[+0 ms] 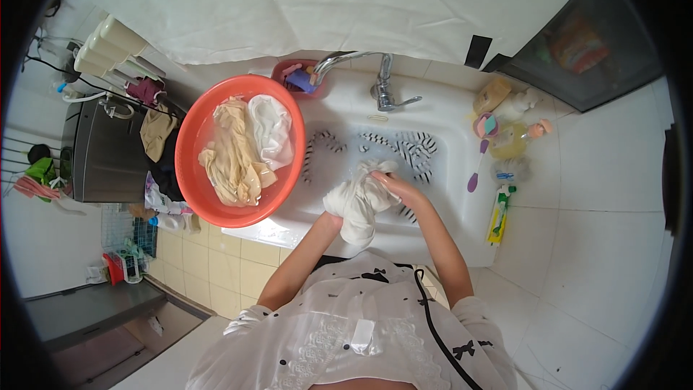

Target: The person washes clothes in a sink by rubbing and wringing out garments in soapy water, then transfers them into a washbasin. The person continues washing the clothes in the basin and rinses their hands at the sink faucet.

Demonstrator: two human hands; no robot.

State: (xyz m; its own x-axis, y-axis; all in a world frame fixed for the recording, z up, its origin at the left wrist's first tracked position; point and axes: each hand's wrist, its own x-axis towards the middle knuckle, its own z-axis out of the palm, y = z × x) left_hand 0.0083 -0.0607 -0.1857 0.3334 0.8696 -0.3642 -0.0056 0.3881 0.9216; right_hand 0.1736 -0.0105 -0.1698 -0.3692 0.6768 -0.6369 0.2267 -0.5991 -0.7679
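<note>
A bunched, wet white cloth is held between my two hands above the near part of a white sink. My right hand grips its upper right side. My left hand is at its lower left, with most of the fingers hidden under the fabric. Below and beyond the cloth, a black-and-white striped fabric lies in cloudy, sudsy water. An orange-red plastic basin rests over the sink's left side, holding a beige garment and a white cloth in water.
A chrome faucet stands at the sink's back, beside a small pink basket. Along the right rim are a pump bottle of yellow liquid, a purple-handled brush and a toothpaste tube. A white sheet hangs behind.
</note>
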